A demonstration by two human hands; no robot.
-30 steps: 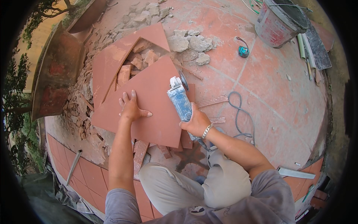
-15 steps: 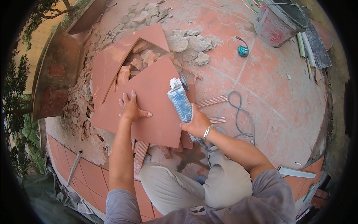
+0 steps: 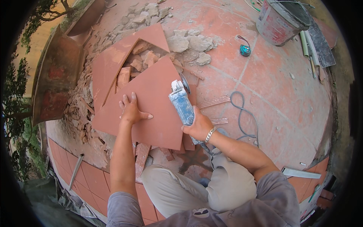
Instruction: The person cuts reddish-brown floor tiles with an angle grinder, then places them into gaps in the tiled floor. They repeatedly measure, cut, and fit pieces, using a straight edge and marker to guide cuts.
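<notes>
On the left, foliage (image 3: 17, 79) fringes the site, then broken rubble (image 3: 81, 117) heaps up. My left hand (image 3: 131, 112) lies open, fingers spread on the red tile (image 3: 160, 94), mid-scene. Beside its right edge, my right hand (image 3: 199, 126) grips the blue grinder (image 3: 182, 107). Rightward stretches dusty red floor (image 3: 280, 94), with a tape measure (image 3: 245, 50) and bucket (image 3: 278, 24) at the far side.

The right fingers (image 3: 196, 111) hold one angle grinder (image 3: 182, 108); the left fingers (image 3: 134, 98) rest on one flat tile (image 3: 160, 102). Beyond the left fingers lies one notched tile (image 3: 154, 35); beyond the right fingers, one tape measure (image 3: 245, 50) and one bucket (image 3: 278, 26).
</notes>
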